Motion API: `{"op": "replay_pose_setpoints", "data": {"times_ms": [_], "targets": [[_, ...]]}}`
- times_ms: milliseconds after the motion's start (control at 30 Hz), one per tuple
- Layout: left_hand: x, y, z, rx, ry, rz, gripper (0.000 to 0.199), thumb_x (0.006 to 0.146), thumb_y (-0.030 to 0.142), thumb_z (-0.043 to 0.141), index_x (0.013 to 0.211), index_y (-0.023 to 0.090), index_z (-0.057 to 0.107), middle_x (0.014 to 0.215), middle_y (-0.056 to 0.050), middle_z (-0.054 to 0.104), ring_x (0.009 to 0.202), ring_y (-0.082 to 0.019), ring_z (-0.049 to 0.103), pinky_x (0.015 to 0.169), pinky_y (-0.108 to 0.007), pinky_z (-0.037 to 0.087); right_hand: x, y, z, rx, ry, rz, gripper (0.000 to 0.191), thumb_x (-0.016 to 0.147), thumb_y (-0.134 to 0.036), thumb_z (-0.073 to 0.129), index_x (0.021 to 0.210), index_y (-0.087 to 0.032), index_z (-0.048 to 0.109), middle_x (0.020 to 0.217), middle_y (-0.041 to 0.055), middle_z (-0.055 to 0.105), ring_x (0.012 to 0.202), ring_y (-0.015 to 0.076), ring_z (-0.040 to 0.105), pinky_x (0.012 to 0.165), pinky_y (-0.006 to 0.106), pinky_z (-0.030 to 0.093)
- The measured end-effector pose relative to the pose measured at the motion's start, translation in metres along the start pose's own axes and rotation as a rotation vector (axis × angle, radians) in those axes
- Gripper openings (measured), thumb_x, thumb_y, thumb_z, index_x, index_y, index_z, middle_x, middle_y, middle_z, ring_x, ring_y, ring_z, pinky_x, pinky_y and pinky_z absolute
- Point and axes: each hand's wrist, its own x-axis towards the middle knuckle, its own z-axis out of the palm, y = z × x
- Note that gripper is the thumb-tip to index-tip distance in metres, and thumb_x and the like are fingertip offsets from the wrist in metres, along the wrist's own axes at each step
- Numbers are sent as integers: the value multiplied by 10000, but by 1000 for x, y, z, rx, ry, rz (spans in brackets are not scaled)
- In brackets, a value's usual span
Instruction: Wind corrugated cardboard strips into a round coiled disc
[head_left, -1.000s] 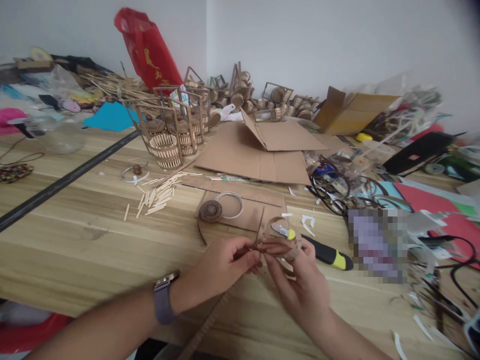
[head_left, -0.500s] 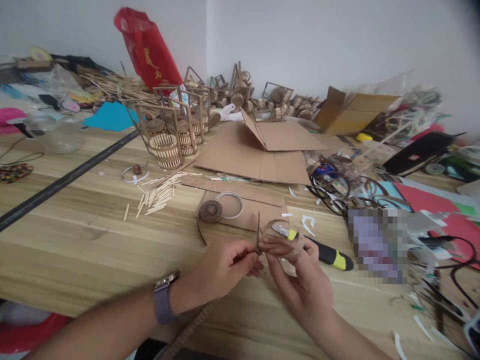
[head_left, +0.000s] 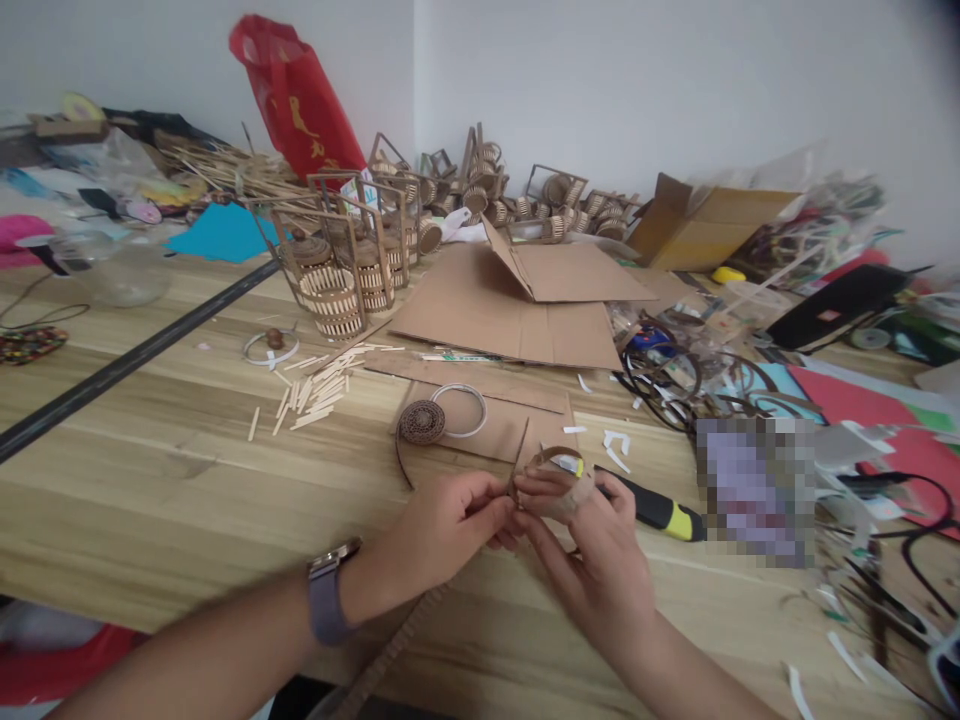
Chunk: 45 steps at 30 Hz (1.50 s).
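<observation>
A narrow brown corrugated cardboard strip (head_left: 401, 640) runs from under my hands down past the table's front edge. My left hand (head_left: 454, 520), with a watch on its wrist, pinches it between thumb and fingers. A thin brown piece (head_left: 520, 448) sticks up from that pinch; whether it belongs to the same strip I cannot tell. Against the left fingertips, my right hand (head_left: 604, 555) is closed on the strip too. A tan ring-shaped band (head_left: 579, 492) loops around its fingers. Just behind the right hand lies a black and yellow utility knife (head_left: 664, 508).
Beyond my hands lie a corrugated cardboard coil (head_left: 421, 422), a pale ring (head_left: 480, 420) and small wooden sticks (head_left: 319, 395). Little slatted baskets (head_left: 330, 300) stand behind, beside cardboard sheets (head_left: 487, 300). A dark bar (head_left: 150, 350) crosses the left; clutter fills the right.
My right hand has shifted slightly left and turned, and the band around its fingers has tilted with it. The thin upright piece now leans to the right. My left hand has barely moved.
</observation>
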Motion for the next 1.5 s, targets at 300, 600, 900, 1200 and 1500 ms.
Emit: {"op": "replay_pose_setpoints", "data": {"times_ms": [300,600,900,1200,1500], "targets": [[-4,0,1,86,-21,2,284,956,334,481,900,132,672,806,-75,728,765,-182,705,693,-268,550,1,0,-6,28,9,37,134,886,-155,567,946,-273,586,887,-11,763,827,198,710,838,366,415],[-4,4,-3,64,-65,20,280,946,323,496,846,130,672,818,-84,733,801,-205,729,713,-286,566,2,2,-7,94,31,130,133,912,-166,536,944,-276,604,822,-5,747,756,195,683,742,345,485],[0,-2,-1,-36,-30,3,306,947,406,521,931,132,657,840,-71,717,785,-179,709,720,-275,564,2,1,-4,32,35,4,82,921,-177,547,935,-253,574,868,6,753,801,194,704,823,377,400],[1,0,2,19,18,8,263,943,349,499,881,131,633,802,-63,692,738,-178,693,670,-265,548,2,-2,0,-1,7,18,22,940,-262,574,940,-251,593,916,25,767,897,219,707,897,395,335],[-4,2,2,108,16,35,224,942,264,470,853,139,634,784,-65,722,739,-184,714,671,-266,557,2,0,-4,25,-12,30,120,916,-150,544,976,-242,593,902,6,762,827,183,704,886,369,368]]}}
